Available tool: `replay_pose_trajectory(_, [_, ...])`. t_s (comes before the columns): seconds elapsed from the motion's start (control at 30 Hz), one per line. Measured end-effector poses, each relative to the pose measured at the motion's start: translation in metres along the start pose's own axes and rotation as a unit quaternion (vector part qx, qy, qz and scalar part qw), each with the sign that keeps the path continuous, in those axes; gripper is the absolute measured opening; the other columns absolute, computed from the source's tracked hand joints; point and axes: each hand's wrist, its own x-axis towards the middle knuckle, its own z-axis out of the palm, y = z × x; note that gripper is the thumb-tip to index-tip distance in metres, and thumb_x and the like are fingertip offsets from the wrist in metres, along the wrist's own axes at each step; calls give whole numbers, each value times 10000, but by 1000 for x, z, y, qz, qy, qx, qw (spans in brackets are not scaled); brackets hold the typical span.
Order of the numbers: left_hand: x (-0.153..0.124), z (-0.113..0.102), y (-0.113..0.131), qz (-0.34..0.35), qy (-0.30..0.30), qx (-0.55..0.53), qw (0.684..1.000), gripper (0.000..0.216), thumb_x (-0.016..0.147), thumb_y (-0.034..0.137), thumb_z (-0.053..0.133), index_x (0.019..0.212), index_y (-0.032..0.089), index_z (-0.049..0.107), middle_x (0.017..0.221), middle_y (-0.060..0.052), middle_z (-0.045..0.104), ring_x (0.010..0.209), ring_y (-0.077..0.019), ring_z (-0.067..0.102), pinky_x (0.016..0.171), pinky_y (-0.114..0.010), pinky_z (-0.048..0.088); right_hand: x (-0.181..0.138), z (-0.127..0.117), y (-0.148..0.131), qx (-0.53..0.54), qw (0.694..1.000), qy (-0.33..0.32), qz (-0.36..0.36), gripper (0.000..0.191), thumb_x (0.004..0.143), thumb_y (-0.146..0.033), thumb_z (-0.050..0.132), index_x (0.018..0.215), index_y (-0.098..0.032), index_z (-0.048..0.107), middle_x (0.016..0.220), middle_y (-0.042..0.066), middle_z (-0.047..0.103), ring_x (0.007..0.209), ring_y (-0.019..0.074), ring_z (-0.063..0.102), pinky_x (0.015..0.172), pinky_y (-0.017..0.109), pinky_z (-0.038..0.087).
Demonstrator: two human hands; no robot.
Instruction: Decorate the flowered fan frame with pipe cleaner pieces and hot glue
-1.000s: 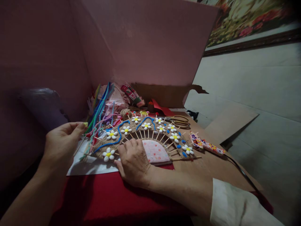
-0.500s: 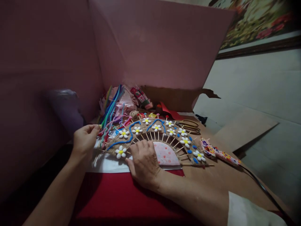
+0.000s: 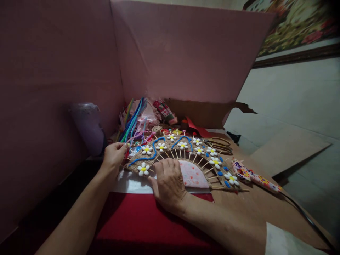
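Note:
A half-round woven jute piece (image 3: 183, 152) with white flowers, blue dots and a blue pipe-cleaner line lies on the table, wooden sticks fanning from its pink centre (image 3: 193, 174). My right hand (image 3: 170, 184) rests flat on its inner edge, fingers spread, holding it down. My left hand (image 3: 114, 156) is at the piece's left end, fingers pinched on pipe cleaners (image 3: 132, 122) from the coloured bundle there; what exactly sits in the pinch is hard to make out.
Gold scissors (image 3: 219, 144) lie behind the piece. A patterned glue gun (image 3: 255, 177) with a black cord lies to the right. Red cloth (image 3: 143, 219) covers the near table. A pink cardboard screen (image 3: 170, 53) stands behind, a purple object (image 3: 89, 127) at left.
My left hand has moved forward and right, from beside the piece to its left end at the pipe cleaners. The view has shifted; my right hand stays on the piece.

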Motion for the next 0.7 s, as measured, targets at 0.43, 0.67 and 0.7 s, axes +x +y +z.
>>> replay_pose_trajectory(0.43, [2,-4,1,-83,-101,-51,990,87,613,179,614,661,109,597,514,-24,579,368,-136,510,349,-249,417,1,0,0,-9,1000,23,19,224,801,-351,552,884,-146,513,915,109,522,847,255,402,763,405,322])
replay_pose_trajectory(0.67, [3,-6,3,-82,-114,-54,989,53,632,145,603,669,114,582,520,-9,566,361,-119,499,340,-236,424,1,-2,2,5,999,30,9,249,802,-349,553,935,-141,519,944,119,525,862,254,409,777,407,324])
replay_pose_trajectory(0.7, [3,-6,3,-84,-114,-53,989,50,635,144,602,671,115,582,522,-7,565,356,-118,496,334,-237,422,1,-3,2,4,999,31,9,250,803,-351,551,936,-141,520,945,120,526,861,253,409,775,407,325])
